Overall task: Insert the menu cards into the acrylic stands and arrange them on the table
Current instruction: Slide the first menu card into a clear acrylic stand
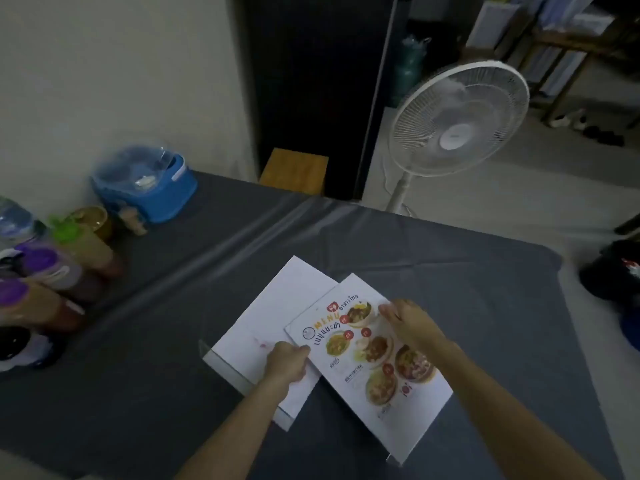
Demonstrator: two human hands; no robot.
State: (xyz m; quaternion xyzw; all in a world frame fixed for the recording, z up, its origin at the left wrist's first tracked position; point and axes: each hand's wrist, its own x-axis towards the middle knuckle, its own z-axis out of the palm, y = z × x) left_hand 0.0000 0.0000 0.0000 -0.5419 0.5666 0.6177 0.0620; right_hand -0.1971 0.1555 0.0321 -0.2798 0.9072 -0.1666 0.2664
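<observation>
A printed menu card [372, 362] with food photos lies face up on the grey table [467, 306], tilted, inside or on a clear acrylic stand whose edge shows at its lower corner [393, 457]. To its left a second acrylic stand [242, 372] lies flat with a white sheet [280, 313] in it, blank side up. My left hand [287, 365] pinches the left edge of the menu card where it overlaps the white sheet. My right hand [412, 323] rests fingers-down on the card's upper right part.
Sauce bottles with purple and green caps [52, 271] crowd the table's left edge. A blue plastic container [145, 181] stands at the back left. A white standing fan [457, 119] is beyond the table's far edge, a dark bag [613, 271] on the floor at right.
</observation>
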